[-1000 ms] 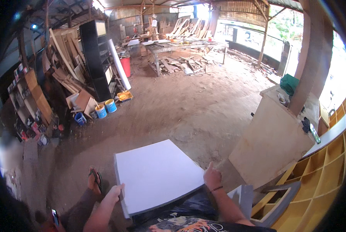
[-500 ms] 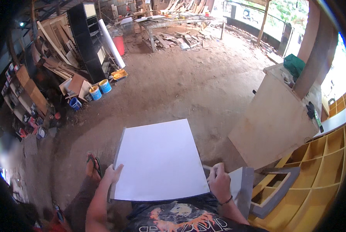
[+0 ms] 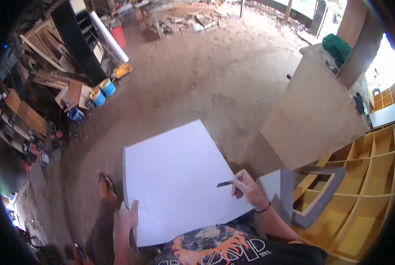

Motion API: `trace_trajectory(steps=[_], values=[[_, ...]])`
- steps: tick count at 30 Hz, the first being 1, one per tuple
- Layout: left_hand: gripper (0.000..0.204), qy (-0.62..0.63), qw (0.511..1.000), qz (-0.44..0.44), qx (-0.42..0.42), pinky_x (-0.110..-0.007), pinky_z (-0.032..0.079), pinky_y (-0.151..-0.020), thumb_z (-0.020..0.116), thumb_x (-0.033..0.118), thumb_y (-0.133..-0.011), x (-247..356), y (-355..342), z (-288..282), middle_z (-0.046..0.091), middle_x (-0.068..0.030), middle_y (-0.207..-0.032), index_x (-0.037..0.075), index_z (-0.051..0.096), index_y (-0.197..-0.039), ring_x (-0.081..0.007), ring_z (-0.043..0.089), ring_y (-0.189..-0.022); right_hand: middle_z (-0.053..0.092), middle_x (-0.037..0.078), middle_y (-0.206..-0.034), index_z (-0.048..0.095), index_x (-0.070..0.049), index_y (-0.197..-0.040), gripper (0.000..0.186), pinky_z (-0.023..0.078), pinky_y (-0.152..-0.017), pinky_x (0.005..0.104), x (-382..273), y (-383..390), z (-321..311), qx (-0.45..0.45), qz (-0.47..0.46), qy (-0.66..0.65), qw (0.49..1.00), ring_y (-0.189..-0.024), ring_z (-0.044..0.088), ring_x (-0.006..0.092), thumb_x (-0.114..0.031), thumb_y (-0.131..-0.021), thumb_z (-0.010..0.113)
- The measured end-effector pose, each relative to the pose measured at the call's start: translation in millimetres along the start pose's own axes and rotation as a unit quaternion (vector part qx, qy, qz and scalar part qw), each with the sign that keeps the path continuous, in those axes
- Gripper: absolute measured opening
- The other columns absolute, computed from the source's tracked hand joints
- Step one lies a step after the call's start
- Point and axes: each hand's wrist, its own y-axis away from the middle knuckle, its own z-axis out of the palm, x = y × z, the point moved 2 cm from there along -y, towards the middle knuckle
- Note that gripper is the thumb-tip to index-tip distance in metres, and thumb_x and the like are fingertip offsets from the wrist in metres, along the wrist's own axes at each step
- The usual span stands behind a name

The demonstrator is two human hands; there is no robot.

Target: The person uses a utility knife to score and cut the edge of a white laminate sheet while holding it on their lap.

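Note:
A white board (image 3: 175, 172) with a grey side edge lies in front of my body, low in the view. My left hand (image 3: 129, 212) grips its lower left edge, thumb on the top face. My right hand (image 3: 243, 187) is closed on a slim dark tool (image 3: 224, 183), perhaps a cutter, held over the board's right part with the tool's tip pointing left. Just right of the board stands a grey-and-white panel (image 3: 274, 192).
A sandalled foot (image 3: 104, 183) is left of the board. At right are a tall pale wooden box (image 3: 312, 115), yellow compartmented shelving (image 3: 369, 172) and a grey frame (image 3: 316, 198). Paint buckets (image 3: 98, 96), leaning wood scraps (image 3: 73, 95) and a black cabinet (image 3: 78, 48) line the back left.
My right hand has come from the board's right edge onto its face, and the dark tool now shows clearly in it. The board has shifted, and the view has tilted down.

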Motion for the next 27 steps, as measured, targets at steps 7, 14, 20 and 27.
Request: trace_trajectory(steps=[7,14,20,27], values=[[0.094,-0.318,0.924,0.209,0.046,-0.061,0.025,-0.133,0.069,0.056,-0.104,42.2,-9.3,17.9,0.02,-0.0322,-0.18,0.002,0.032,-0.171,-0.0486,0.024,-0.166,0.068,0.006,-0.086,0.05,-0.004,-0.112,0.013,0.054,-0.073,0.0286,-6.6,-13.1,22.4,0.006,-0.049,0.178,0.983,-0.078,0.065,0.0125,-0.015,-0.118,0.055],[0.111,-0.289,0.823,0.429,-0.234,-0.06,0.006,-0.139,0.059,0.077,-0.1,188.5,-3.3,115.5,0.015,-0.0247,-0.184,0.006,0.022,-0.177,-0.043,0.01,-0.172,0.07,0.006,-0.083,0.053,-0.005,-0.109,0.012,0.053,-0.069,0.0296,7.6,-14.0,10.6,0.041,-0.074,0.079,0.993,-0.074,0.063,0.0112,-0.015,-0.115,0.058],[0.103,-0.162,0.702,0.626,-0.296,-0.06,0.008,-0.139,0.064,0.069,-0.1,273.3,-2.5,192.9,0.025,-0.0241,-0.182,0.007,0.029,-0.175,-0.0414,0.017,-0.171,0.069,0.007,-0.082,0.053,-0.012,-0.109,0.008,0.044,-0.062,0.0262,12.1,-5.1,-3.7,0.124,-0.056,-0.242,0.961,-0.071,0.062,0.0132,-0.018,-0.113,0.05],[0.062,-0.108,0.688,0.647,-0.309,-0.057,0.02,-0.139,0.07,0.057,-0.1,301.8,-25.4,224.5,0.06,-0.0211,-0.156,0.006,0.067,-0.136,-0.0411,0.04,-0.161,0.065,0.006,-0.08,0.053,-0.011,-0.108,0.008,0.044,-0.065,0.0265,16.0,13.2,31.0,0.167,-0.025,-0.188,0.967,-0.072,0.062,0.0127,-0.018,-0.112,0.052]])
